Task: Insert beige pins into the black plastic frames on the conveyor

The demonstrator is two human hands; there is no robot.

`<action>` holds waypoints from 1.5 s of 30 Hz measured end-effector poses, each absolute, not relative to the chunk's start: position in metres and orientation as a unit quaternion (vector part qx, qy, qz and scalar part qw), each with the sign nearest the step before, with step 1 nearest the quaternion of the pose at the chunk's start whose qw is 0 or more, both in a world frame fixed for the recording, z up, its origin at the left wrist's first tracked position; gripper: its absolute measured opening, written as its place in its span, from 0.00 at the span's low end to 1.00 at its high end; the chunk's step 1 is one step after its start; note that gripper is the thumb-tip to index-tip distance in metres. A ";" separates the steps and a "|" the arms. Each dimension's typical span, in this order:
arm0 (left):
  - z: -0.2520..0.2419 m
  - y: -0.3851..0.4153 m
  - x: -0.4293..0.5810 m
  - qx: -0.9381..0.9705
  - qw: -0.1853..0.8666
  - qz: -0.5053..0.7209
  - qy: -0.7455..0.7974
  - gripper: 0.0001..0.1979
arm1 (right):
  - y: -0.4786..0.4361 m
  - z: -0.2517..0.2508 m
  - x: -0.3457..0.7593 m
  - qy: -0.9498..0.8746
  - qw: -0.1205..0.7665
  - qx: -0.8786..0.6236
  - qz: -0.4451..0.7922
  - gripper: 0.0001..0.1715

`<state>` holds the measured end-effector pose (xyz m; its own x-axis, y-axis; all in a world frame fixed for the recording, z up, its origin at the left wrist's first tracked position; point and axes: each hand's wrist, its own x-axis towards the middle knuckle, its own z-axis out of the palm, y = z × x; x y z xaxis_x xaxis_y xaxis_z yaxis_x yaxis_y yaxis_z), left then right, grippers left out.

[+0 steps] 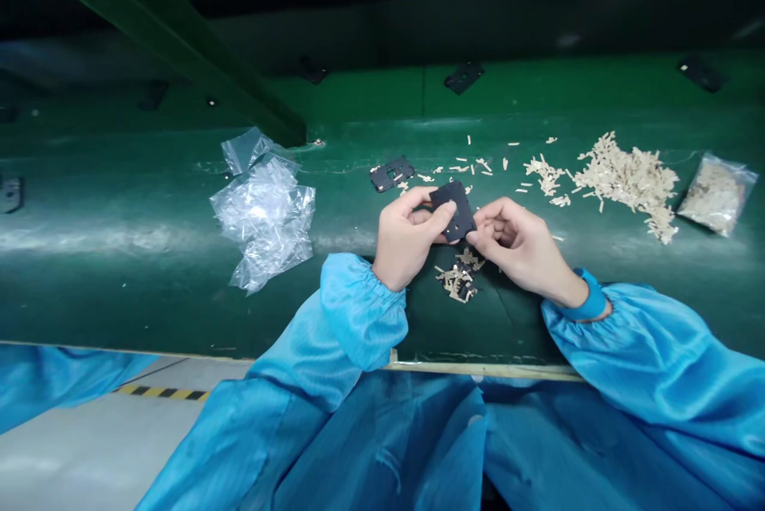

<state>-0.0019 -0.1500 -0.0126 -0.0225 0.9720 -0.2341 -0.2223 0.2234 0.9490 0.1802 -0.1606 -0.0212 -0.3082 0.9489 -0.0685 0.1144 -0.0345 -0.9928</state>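
My left hand (409, 238) grips a small flat black plate (455, 208) between thumb and fingers, holding it just above the green conveyor belt (149, 256). My right hand (517, 244) is closed in a pinch at the plate's lower right edge. Whether it holds a small piece there I cannot make out. Beneath both hands lies a little heap of small beige pieces (459, 276). A second black plate (391, 174) with cut-outs lies flat on the belt just beyond my left hand.
A big pile of beige pieces (630, 176) lies at the right, with loose ones scattered towards the hands. A filled clear bag (715, 194) lies at the far right. Crumpled empty plastic bags (266, 212) lie at the left. More black plates (463, 77) rest on the far ledge.
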 end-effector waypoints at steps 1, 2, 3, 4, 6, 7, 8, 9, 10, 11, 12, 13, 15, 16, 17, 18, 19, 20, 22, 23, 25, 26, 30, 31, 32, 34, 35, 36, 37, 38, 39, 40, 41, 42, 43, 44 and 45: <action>-0.013 -0.150 -0.002 0.367 0.589 0.504 0.514 0.12 | -0.161 -0.021 0.180 -0.585 0.371 -0.452 0.562 0.13; -0.014 -0.149 -0.003 0.363 0.585 0.509 0.517 0.13 | -0.160 -0.019 0.179 -0.582 0.371 -0.449 0.568 0.14; -0.014 -0.149 -0.003 0.356 0.584 0.516 0.516 0.14 | -0.160 -0.018 0.179 -0.577 0.376 -0.447 0.571 0.14; -0.013 -0.148 -0.003 0.345 0.587 0.525 0.511 0.15 | -0.160 -0.017 0.179 -0.572 0.387 -0.445 0.570 0.13; -0.011 -0.148 -0.004 0.310 0.608 0.536 0.497 0.17 | -0.159 -0.016 0.180 -0.570 0.418 -0.449 0.546 0.13; -0.009 -0.148 -0.004 0.290 0.623 0.536 0.491 0.17 | -0.159 -0.017 0.181 -0.576 0.435 -0.455 0.521 0.14; -0.008 -0.148 -0.003 0.271 0.637 0.533 0.487 0.17 | -0.159 -0.018 0.182 -0.586 0.450 -0.464 0.489 0.15; -0.006 -0.148 -0.003 0.257 0.650 0.528 0.483 0.17 | -0.160 -0.020 0.183 -0.598 0.462 -0.473 0.453 0.16; -0.005 -0.149 -0.002 0.247 0.659 0.524 0.480 0.17 | -0.160 -0.022 0.184 -0.611 0.473 -0.481 0.414 0.16; -0.004 -0.149 -0.002 0.242 0.665 0.521 0.477 0.17 | -0.160 -0.023 0.184 -0.623 0.482 -0.487 0.378 0.16; -0.003 -0.150 -0.002 0.240 0.671 0.519 0.473 0.17 | -0.160 -0.024 0.185 -0.632 0.490 -0.490 0.348 0.15; -0.003 -0.150 -0.001 0.239 0.675 0.517 0.470 0.17 | -0.160 -0.025 0.185 -0.639 0.495 -0.490 0.328 0.14; -0.003 -0.151 -0.001 0.239 0.679 0.514 0.466 0.18 | -0.159 -0.025 0.185 -0.649 0.495 -0.486 0.312 0.11; -0.003 -0.152 -0.001 0.240 0.681 0.513 0.465 0.18 | -0.159 -0.024 0.185 -0.652 0.493 -0.483 0.313 0.10; -0.004 -0.152 -0.001 0.240 0.681 0.511 0.466 0.18 | -0.159 -0.023 0.185 -0.654 0.491 -0.481 0.314 0.08; -0.004 -0.152 0.000 0.241 0.681 0.508 0.468 0.17 | -0.159 -0.022 0.185 -0.655 0.492 -0.479 0.316 0.07; -0.004 -0.153 0.000 0.243 0.681 0.505 0.472 0.17 | -0.159 -0.021 0.184 -0.655 0.495 -0.476 0.315 0.06; -0.004 -0.153 0.000 0.244 0.680 0.501 0.475 0.17 | -0.159 -0.020 0.184 -0.655 0.499 -0.472 0.314 0.04; -0.004 -0.153 0.000 0.247 0.679 0.497 0.481 0.17 | -0.159 -0.019 0.183 -0.659 0.501 -0.469 0.308 0.02; -0.004 -0.154 0.000 0.248 0.678 0.497 0.482 0.17 | -0.159 -0.018 0.183 -0.663 0.498 -0.469 0.303 0.02; -0.003 -0.154 0.000 0.249 0.679 0.496 0.481 0.17 | -0.159 -0.017 0.183 -0.674 0.490 -0.470 0.291 0.03; -0.003 -0.154 0.000 0.250 0.680 0.495 0.480 0.17 | -0.159 -0.017 0.183 -0.679 0.486 -0.470 0.285 0.03; -0.004 -0.155 0.001 0.250 0.682 0.496 0.476 0.18 | -0.161 -0.016 0.183 -0.701 0.478 -0.464 0.257 0.04; -0.003 -0.156 0.001 0.249 0.680 0.500 0.475 0.19 | -0.162 -0.016 0.183 -0.705 0.476 -0.462 0.248 0.04; -0.003 -0.156 0.002 0.247 0.677 0.505 0.476 0.19 | -0.162 -0.016 0.183 -0.710 0.475 -0.462 0.241 0.05; -0.002 -0.157 0.004 0.243 0.672 0.514 0.476 0.20 | -0.164 -0.017 0.182 -0.715 0.474 -0.460 0.228 0.05; -0.002 -0.157 0.004 0.241 0.670 0.517 0.475 0.20 | -0.165 -0.017 0.181 -0.716 0.474 -0.461 0.224 0.05; -0.002 -0.158 0.005 0.240 0.667 0.521 0.475 0.20 | -0.165 -0.017 0.181 -0.716 0.475 -0.462 0.221 0.05; -0.001 -0.158 0.005 0.238 0.666 0.523 0.475 0.21 | -0.166 -0.017 0.180 -0.714 0.477 -0.463 0.219 0.05; -0.001 -0.159 0.006 0.237 0.666 0.524 0.474 0.21 | -0.166 -0.017 0.180 -0.712 0.479 -0.464 0.218 0.05; -0.001 -0.159 0.006 0.237 0.667 0.525 0.474 0.21 | -0.166 -0.018 0.180 -0.711 0.482 -0.463 0.218 0.05; -0.001 -0.159 0.006 0.236 0.667 0.525 0.474 0.21 | -0.166 -0.018 0.179 -0.710 0.484 -0.462 0.221 0.05; -0.001 -0.159 0.006 0.236 0.667 0.524 0.474 0.21 | -0.166 -0.018 0.179 -0.708 0.486 -0.461 0.225 0.05; -0.001 -0.159 0.006 0.236 0.668 0.523 0.474 0.21 | -0.166 -0.018 0.179 -0.705 0.487 -0.462 0.229 0.04; -0.001 -0.159 0.005 0.236 0.669 0.523 0.473 0.21 | -0.167 -0.018 0.179 -0.702 0.488 -0.463 0.235 0.04; -0.002 -0.159 0.005 0.236 0.670 0.523 0.471 0.21 | -0.167 -0.018 0.178 -0.701 0.486 -0.463 0.241 0.04; -0.002 -0.158 0.004 0.234 0.673 0.524 0.467 0.21 | -0.168 -0.018 0.179 -0.705 0.481 -0.459 0.247 0.04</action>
<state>0.0043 -0.1584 -0.0024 0.0146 0.9239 -0.3823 -0.4859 0.3407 0.8048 0.1786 -0.1682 -0.0179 -0.1151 0.8848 0.4516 0.4104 0.4563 -0.7895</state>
